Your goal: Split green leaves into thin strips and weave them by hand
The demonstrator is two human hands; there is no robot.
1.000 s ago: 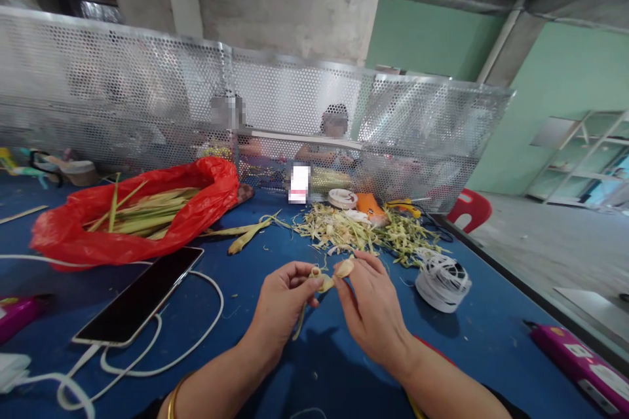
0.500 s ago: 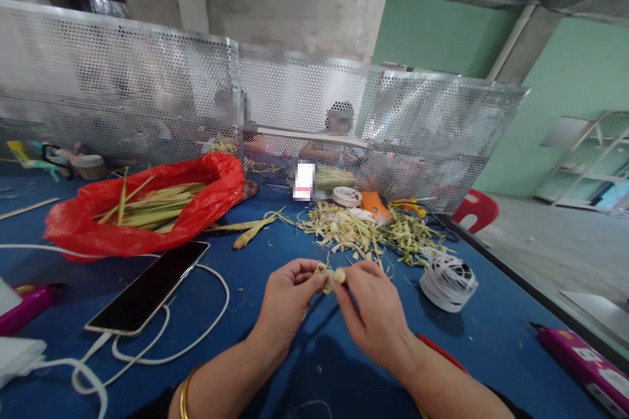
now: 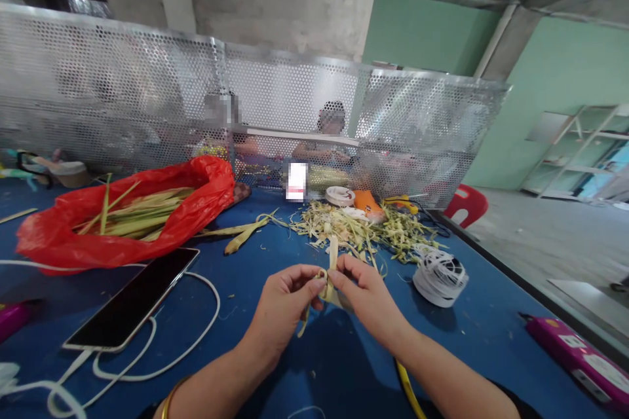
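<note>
My left hand (image 3: 287,304) and my right hand (image 3: 366,298) meet above the blue table (image 3: 236,301), fingertips pinched together. Between them they hold a pale yellow leaf strip (image 3: 330,275); one end stands up above the fingers, and another end hangs down below my left hand. A gold bangle sits on my left wrist. Beyond my hands lies a heap of leaf scraps (image 3: 363,229).
A red plastic bag (image 3: 122,216) of green leaf stalks lies at the left. A phone (image 3: 132,298) with a white cable lies front left. A white string spool (image 3: 439,278) is on the right, a pink box (image 3: 580,360) at the far right. Two people sit behind the perforated metal screen (image 3: 246,111).
The leaf strip was bunched between my fingertips; now one end sticks upward. My hands have stayed close together in the same place. The camera shifted slightly.
</note>
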